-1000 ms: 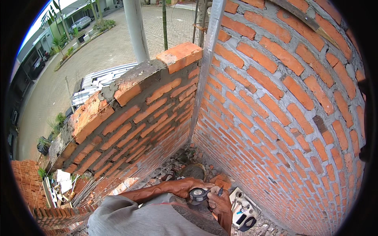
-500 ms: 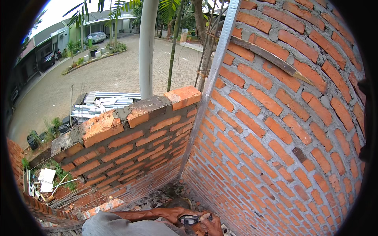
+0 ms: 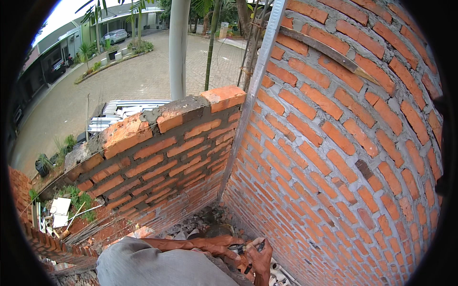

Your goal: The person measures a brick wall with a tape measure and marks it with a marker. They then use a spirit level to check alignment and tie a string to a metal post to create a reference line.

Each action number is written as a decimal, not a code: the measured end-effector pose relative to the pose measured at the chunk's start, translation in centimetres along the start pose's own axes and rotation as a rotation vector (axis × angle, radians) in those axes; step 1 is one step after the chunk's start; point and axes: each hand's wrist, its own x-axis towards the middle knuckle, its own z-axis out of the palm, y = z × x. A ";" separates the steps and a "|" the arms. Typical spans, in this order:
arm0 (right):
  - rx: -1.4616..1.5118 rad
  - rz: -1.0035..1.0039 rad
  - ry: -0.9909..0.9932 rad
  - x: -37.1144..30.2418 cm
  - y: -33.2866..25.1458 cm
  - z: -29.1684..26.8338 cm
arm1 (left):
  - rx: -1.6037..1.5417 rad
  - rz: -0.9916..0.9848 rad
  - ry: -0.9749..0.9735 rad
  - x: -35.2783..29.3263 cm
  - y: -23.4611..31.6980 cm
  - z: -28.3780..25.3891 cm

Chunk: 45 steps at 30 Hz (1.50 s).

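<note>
Right of the metal strip (image 3: 265, 55), the tall brick wall (image 3: 329, 143) is closing off movement; left of it, the low brick wall (image 3: 157, 162) is leaving open room above its rough top edge. Below the strip's foot, the left hand (image 3: 222, 245) is reaching beside a small grey object (image 3: 234, 247), probably a tape measure, its grip remaining unverifiable. Right beside it, the right hand (image 3: 260, 257) is clamping a dark pen-like tool (image 3: 261, 245), presumably light, stiff, best held by its barrel

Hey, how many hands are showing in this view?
2: the left hand at lower centre, its fingers partly obscured, and the right hand just right of it, gripping a dark pen-like object.
</note>
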 end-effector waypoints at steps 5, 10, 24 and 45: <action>0.217 -0.259 0.262 0.0 -8.5 -1.7 | 0.170 -0.163 0.162 -1.6 -1.4 -1.9; -0.037 -0.426 0.181 2.6 -18.0 -2.3 | 0.077 -0.043 0.349 -0.2 -3.5 -3.9; -0.353 -0.985 -0.045 16.3 -43.8 5.8 | -0.067 0.054 0.581 2.8 -2.8 -21.4; -0.996 -0.943 -0.238 31.1 -52.2 16.3 | 0.555 0.739 1.390 3.8 22.2 -41.8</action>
